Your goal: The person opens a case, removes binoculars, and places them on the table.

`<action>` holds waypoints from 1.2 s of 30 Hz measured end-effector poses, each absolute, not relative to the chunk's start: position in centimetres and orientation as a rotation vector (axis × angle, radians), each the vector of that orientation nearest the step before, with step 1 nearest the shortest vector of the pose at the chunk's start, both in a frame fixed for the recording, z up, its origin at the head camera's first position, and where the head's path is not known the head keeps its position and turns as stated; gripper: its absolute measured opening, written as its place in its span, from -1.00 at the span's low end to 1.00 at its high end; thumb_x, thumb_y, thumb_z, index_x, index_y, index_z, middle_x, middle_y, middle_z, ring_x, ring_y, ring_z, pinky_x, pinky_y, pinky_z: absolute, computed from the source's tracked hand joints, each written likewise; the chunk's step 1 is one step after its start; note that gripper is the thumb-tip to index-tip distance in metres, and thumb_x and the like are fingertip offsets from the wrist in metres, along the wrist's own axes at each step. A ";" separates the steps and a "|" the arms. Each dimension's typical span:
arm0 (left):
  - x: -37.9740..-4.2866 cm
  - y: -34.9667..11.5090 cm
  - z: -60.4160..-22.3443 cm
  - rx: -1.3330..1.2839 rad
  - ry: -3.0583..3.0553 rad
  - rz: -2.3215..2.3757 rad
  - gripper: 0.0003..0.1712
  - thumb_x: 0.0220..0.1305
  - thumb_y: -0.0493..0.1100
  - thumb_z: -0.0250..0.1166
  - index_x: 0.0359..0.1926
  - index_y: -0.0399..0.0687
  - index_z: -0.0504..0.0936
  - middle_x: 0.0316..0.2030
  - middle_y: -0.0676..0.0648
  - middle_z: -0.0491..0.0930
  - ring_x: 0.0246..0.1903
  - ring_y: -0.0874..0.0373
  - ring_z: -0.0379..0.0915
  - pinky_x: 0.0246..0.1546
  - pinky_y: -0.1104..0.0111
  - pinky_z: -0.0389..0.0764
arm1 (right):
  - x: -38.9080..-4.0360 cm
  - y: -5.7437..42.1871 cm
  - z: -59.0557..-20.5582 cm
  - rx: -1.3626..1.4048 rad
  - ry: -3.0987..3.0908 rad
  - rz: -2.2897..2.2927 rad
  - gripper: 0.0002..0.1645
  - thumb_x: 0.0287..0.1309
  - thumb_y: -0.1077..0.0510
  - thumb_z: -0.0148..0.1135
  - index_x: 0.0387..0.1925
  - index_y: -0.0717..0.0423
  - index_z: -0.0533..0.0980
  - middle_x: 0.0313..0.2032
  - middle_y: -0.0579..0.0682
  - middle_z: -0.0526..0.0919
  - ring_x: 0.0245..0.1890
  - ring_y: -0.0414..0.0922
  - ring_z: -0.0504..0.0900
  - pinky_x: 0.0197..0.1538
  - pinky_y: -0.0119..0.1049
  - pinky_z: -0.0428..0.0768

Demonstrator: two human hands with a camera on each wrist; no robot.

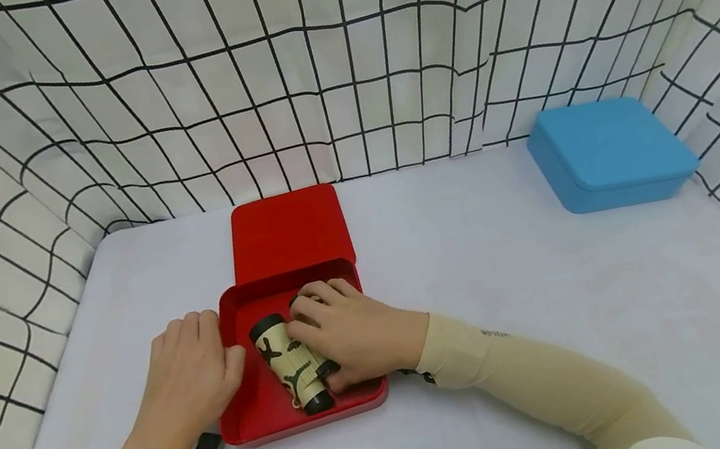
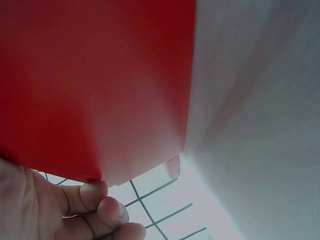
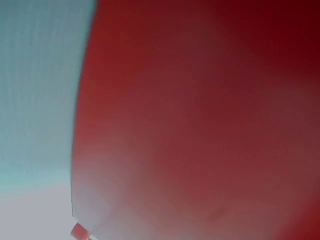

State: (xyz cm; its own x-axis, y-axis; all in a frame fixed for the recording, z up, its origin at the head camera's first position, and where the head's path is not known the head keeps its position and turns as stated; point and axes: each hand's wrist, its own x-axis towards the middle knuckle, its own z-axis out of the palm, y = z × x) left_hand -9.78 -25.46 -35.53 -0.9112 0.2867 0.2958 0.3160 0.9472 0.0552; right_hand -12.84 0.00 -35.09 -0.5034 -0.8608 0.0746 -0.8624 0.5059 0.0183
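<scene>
A red box (image 1: 245, 412) lies open on the white table, its red lid (image 1: 290, 232) folded back behind it. Inside rests a pair of camouflage binoculars (image 1: 286, 360) with black ends, set at a slant. My right hand (image 1: 360, 332) reaches over the box's right side and grips the right barrel, covering much of it. At the left wall, my left hand (image 1: 185, 377) holds the rim, thumb on the inner side and fingers outside. The left wrist view shows its curled fingers (image 2: 112, 212) against the outer wall. Only the red outer wall (image 3: 190, 130) fills the right wrist view; that hand is hidden there.
A closed blue box (image 1: 618, 145) stands at the back right of the white table (image 1: 479, 252). Black wire grid panels (image 1: 367, 52) with white cloth behind them border the back and both sides.
</scene>
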 end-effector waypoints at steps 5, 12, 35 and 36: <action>-9.8 -25.6 -35.5 -0.455 -2.817 -0.148 -0.79 0.12 -0.19 0.22 -0.36 -0.22 0.36 -0.52 -0.09 0.31 -0.49 0.08 0.17 -0.44 0.30 0.15 | -13.0 -0.1 -35.2 1.532 -2.648 -0.004 -0.13 0.01 -0.40 0.45 0.24 -0.10 0.38 0.26 -0.08 0.43 0.41 -0.01 0.31 0.36 -0.11 0.44; -10.1 -25.4 -35.1 -0.476 -2.783 -0.132 -0.78 0.10 -0.20 0.21 -0.35 -0.23 0.36 -0.53 -0.10 0.31 -0.51 0.08 0.17 -0.46 0.31 0.17 | -13.1 0.0 -35.1 1.515 -2.641 -0.027 -0.08 -0.04 -0.43 0.45 0.22 -0.10 0.34 0.33 -0.02 0.41 0.44 0.04 0.33 0.46 -0.07 0.40; -10.0 -25.7 -35.5 -0.483 -2.847 -0.187 -0.79 0.12 -0.21 0.19 -0.35 -0.22 0.34 -0.55 -0.08 0.28 -0.52 0.11 0.16 -0.47 0.34 0.17 | -13.3 0.0 -35.1 1.596 -2.682 -0.034 -0.15 -0.01 -0.51 0.38 0.19 -0.21 0.38 0.10 -0.19 0.54 0.25 -0.08 0.35 0.33 -0.11 0.42; -10.0 -25.8 -35.5 -0.487 -2.843 -0.188 -0.80 0.12 -0.22 0.19 -0.35 -0.22 0.33 -0.55 -0.08 0.28 -0.53 0.11 0.16 -0.47 0.34 0.16 | -13.4 -0.1 -35.0 1.595 -2.687 -0.027 -0.15 -0.02 -0.50 0.39 0.18 -0.20 0.38 0.09 -0.20 0.53 0.25 -0.08 0.34 0.32 -0.12 0.42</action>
State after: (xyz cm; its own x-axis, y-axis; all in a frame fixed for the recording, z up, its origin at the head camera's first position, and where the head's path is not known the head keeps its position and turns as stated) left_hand -10.02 -25.77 -35.51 -0.9127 0.3099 0.2664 0.3423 0.9358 0.0843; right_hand -13.36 -0.05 -35.05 -0.4790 -0.8778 0.0054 -0.8775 0.4790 0.0230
